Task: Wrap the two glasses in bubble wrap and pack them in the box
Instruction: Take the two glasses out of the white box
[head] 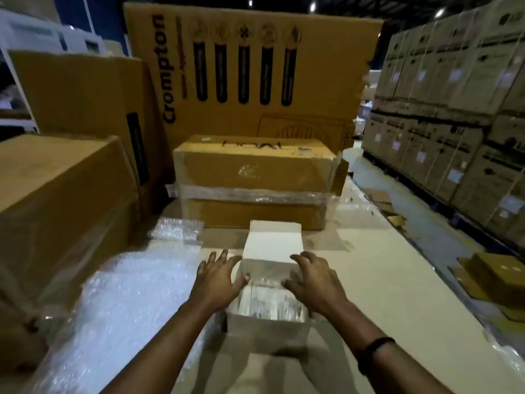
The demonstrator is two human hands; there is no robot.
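Note:
A small white cardboard box (267, 327) stands open on the table in front of me, its lid flap (271, 241) raised at the far side. Inside it lies a bundle of bubble wrap (268, 302); the glasses themselves are hidden in it. My left hand (218, 280) hovers at the box's left edge with fingers spread, thumb near the rim. My right hand (312, 277) is at the right edge, fingers bent loosely over the rim. Neither hand plainly grips anything.
Loose bubble wrap sheets (119, 302) lie to the left. A taped brown carton (252, 180) stands just behind the box, a tall Crompton carton (250, 72) behind that, and more cartons (62, 200) on the left. Stacked boxes (454, 109) line the right aisle.

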